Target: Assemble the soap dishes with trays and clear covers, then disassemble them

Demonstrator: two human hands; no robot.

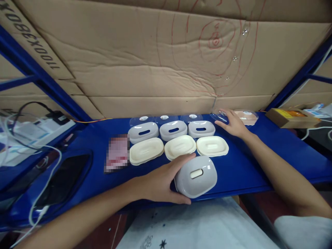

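Note:
My left hand (166, 181) is wrapped round a grey soap dish (185, 185) at the table's front edge. The dish is tilted, and a cream insert (197, 173) shows through its slot. At the back right, my right hand (233, 123) has its thumb and fingers about the rim of a clear plastic lid (218, 116). Beside that hand sits a clear-covered dish with a pinkish base (246, 117). Three grey oval shells (173, 130) with slots stand in a row. Before them lie three cream oval trays (180, 147), and behind them three clear lids (166, 119).
A blurred pink packet (118, 153) lies left of the trays on the blue table (98, 138). A black phone (63, 180) with a white cable and a power strip (38, 141) are at the left. An open cardboard box (293, 117) stands right. A cardboard wall (129, 62) closes the back.

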